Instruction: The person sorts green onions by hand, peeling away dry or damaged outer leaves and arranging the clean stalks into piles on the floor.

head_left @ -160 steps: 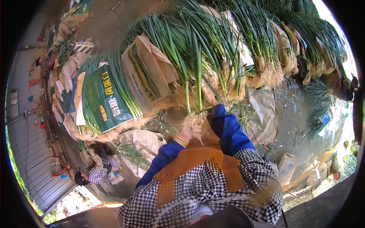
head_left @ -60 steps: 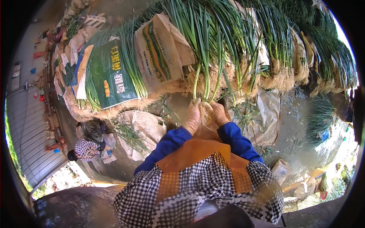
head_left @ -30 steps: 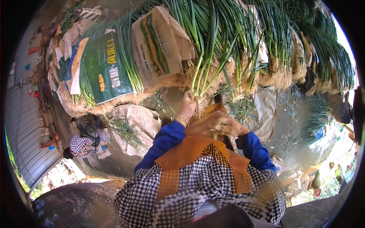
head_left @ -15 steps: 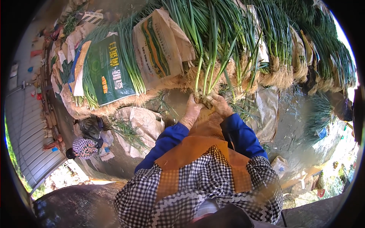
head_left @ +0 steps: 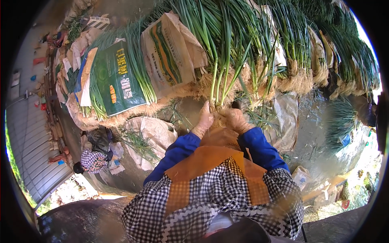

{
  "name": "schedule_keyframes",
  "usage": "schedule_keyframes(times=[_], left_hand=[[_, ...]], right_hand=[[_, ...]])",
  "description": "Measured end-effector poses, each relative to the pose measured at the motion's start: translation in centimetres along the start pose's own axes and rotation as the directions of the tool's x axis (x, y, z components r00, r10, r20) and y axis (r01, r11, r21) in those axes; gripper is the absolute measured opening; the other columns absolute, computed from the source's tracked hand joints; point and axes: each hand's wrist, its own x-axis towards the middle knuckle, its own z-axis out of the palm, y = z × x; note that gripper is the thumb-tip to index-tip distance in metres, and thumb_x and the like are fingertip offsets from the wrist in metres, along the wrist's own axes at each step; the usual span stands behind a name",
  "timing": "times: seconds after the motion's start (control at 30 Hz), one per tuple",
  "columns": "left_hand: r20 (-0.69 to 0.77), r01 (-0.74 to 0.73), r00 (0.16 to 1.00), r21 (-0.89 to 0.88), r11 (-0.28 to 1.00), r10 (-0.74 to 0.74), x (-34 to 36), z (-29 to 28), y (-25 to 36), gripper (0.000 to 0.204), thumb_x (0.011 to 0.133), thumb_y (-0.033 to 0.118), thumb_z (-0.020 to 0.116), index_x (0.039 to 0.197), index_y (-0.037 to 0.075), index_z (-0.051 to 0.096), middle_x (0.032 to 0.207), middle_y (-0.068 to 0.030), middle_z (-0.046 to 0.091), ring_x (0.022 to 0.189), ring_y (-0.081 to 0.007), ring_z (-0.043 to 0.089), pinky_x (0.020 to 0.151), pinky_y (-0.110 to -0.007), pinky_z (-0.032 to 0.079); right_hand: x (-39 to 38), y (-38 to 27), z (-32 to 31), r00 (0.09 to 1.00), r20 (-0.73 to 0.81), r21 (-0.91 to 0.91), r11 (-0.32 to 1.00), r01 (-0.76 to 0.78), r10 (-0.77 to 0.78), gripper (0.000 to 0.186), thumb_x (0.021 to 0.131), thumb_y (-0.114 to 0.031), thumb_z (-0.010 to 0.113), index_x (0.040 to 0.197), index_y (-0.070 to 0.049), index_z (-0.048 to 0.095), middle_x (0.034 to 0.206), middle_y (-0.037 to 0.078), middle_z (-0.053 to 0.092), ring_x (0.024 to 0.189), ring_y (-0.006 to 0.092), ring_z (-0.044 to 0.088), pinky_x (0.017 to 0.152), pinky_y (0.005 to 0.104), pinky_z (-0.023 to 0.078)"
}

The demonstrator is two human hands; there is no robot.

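A few green onion stalks (head_left: 218, 85) stand upright in front of me, leaves pointing away and roots at my fingers. My left hand (head_left: 206, 118) is closed on their white bases at the left side. My right hand (head_left: 236, 119) is also closed at the root end, just right of the left, fingers curled on the bases and roots. An orange apron (head_left: 204, 160) lies beneath my hands. Behind the stalks are bunched onions (head_left: 239, 24) with fibrous roots, partly covered by a beige sack (head_left: 168, 52) and a green printed sack (head_left: 117, 77).
At lower left a co-worker (head_left: 93, 160) in a checked top bends low. A pale sheet (head_left: 148, 135) with loose leaves lies left of me, a beige tarp (head_left: 283, 121) right. More onions (head_left: 340, 129) lie farther right. A corrugated metal surface (head_left: 32, 146) borders the left.
My right hand, lower and apart from the stalks a second ago, is back at the root end beside my left. Since half a second ago it has dropped slightly and shifted right.
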Motion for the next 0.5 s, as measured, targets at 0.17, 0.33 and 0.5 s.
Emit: schedule_keyframes(times=[0.17,0.33,0.5], left_hand=[[0.081,0.147,0.989,-0.497,0.855,-0.123,0.2,-1.4,-1.1,0.051,0.073,-0.015,0.047,0.12,0.002,0.041,0.105,-0.0079,0.053,0.096,-0.0193,0.055,0.082,-0.03,0.049],[0.044,0.08,0.997,-0.39,0.917,-0.068,-0.1,1.6,0.2,0.056,0.067,-0.016,0.045,0.121,-0.002,0.04,0.1,-0.0074,0.052,0.082,-0.0155,0.056,0.073,-0.028,0.053],[0.006,0.087,0.995,-0.465,0.881,-0.096,-0.1,0.2,-1.2,0.053,0.075,-0.015,0.047,0.125,-0.001,0.037,0.102,-0.0076,0.05,0.082,-0.015,0.056,0.064,-0.025,0.053]], right_hand=[[-3.4,2.6,-0.4,0.914,0.078,0.019,0.917,0.398,-0.398,0.02,0.083,-0.026,0.058,0.082,-0.006,0.059,0.076,0.011,0.06,0.072,0.0208,0.06,0.065,0.0349,0.048],[1.8,2.7,-0.3,0.974,-0.048,-0.307,0.925,-0.225,0.22,0.035,0.086,-0.043,0.048,0.091,-0.009,0.055,0.073,0.011,0.061,0.068,0.0288,0.06,0.058,0.0382,0.047],[3.7,3.6,1.1,0.998,-0.035,-0.326,0.944,0.045,-0.059,0.026,0.087,-0.033,0.047,0.089,-0.009,0.057,0.066,0.01,0.058,0.061,0.0287,0.058,0.054,0.0378,0.047]])
